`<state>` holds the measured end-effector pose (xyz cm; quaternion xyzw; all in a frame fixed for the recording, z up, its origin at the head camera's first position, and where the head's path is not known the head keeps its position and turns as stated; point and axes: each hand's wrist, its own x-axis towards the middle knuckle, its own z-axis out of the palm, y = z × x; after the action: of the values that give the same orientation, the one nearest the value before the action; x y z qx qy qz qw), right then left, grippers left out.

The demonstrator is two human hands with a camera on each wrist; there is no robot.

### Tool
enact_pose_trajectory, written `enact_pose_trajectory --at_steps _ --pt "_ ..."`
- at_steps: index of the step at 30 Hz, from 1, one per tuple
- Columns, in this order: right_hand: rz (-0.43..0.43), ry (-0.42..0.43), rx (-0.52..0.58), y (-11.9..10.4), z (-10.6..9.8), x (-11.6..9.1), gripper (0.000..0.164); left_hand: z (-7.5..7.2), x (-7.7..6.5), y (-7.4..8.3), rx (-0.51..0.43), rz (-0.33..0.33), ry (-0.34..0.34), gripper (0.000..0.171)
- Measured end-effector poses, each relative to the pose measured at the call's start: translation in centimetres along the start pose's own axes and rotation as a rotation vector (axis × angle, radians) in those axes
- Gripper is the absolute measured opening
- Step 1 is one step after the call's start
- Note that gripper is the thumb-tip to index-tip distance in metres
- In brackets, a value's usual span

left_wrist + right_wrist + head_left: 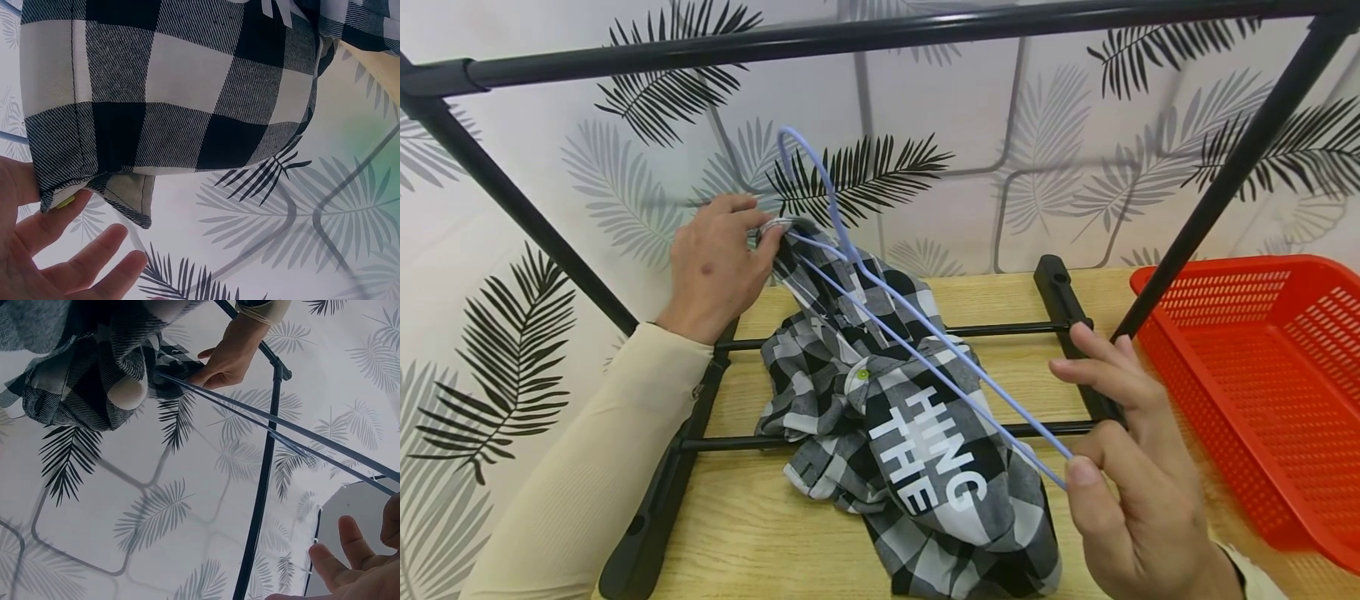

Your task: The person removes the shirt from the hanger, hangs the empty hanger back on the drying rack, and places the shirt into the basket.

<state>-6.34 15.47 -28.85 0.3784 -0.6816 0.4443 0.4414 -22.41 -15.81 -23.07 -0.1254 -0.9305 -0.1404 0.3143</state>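
A black, grey and white checked shirt (880, 400) with white lettering hangs from my left hand (718, 258), which pinches its collar edge between thumb and fingers. In the left wrist view, shirt cloth (187, 81) is held at a corner by the thumb and index finger, the other fingers spread. My right hand (1138, 475) pinches one end of a light blue wire hanger (962, 358) between thumb and index finger. The hanger's other end goes into the shirt by the collar, its hook pointing up and away. The part inside the cloth is hidden.
A black rack (880, 35) frames the work, with lower bars (733, 444) just above the wooden table (752, 517). A red perforated basket (1285, 375) stands on the right. Behind is a leaf-patterned backdrop (940, 225).
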Motion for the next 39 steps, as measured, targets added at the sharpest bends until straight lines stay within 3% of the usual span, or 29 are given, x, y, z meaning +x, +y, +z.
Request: enact_pose_trajectory --at_steps 27,39 --pt "-0.029 0.066 0.059 -0.3 -0.2 0.0 0.031 0.2 0.2 -0.7 -0.005 -0.034 -0.007 0.029" --pt "0.026 0.046 0.042 -0.9 -0.5 0.1 0.03 0.5 0.3 -1.0 -0.003 -0.046 -0.001 0.029"
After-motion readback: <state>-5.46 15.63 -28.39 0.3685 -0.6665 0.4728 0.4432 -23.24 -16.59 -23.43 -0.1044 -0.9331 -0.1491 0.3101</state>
